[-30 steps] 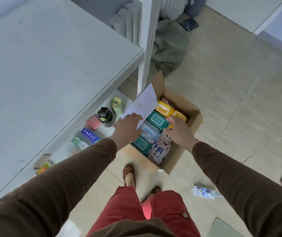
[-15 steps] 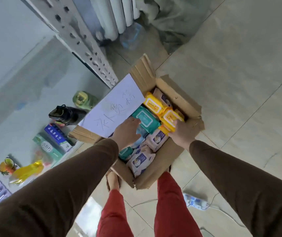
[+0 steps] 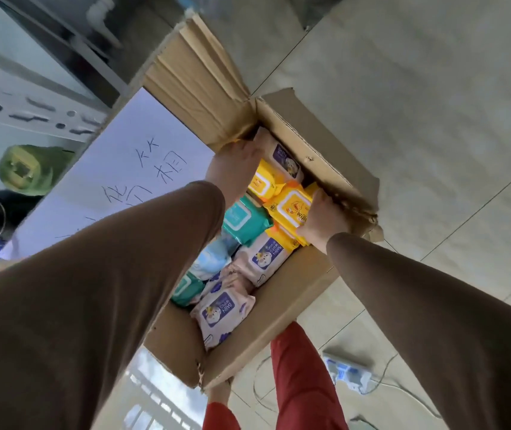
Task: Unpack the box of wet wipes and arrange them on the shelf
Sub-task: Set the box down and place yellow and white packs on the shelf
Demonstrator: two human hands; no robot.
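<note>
The cardboard box (image 3: pixel 282 308) stands open on the tiled floor (image 3: pixel 434 119), its long side running from the near left corner to the far right corner. Packs of wet wipes (image 3: pixel 263 256) fill it, lying flat, most with their long side across the box. The right hand (image 3: pixel 324 225) grips a yellow pack (image 3: pixel 291 207) at the right edge. The left hand (image 3: pixel 232 172) reaches to the far corner; its fingers are hidden, so its hold cannot be told. A white paper sheet (image 3: pixel 117 181) lies on the left flap.
</note>
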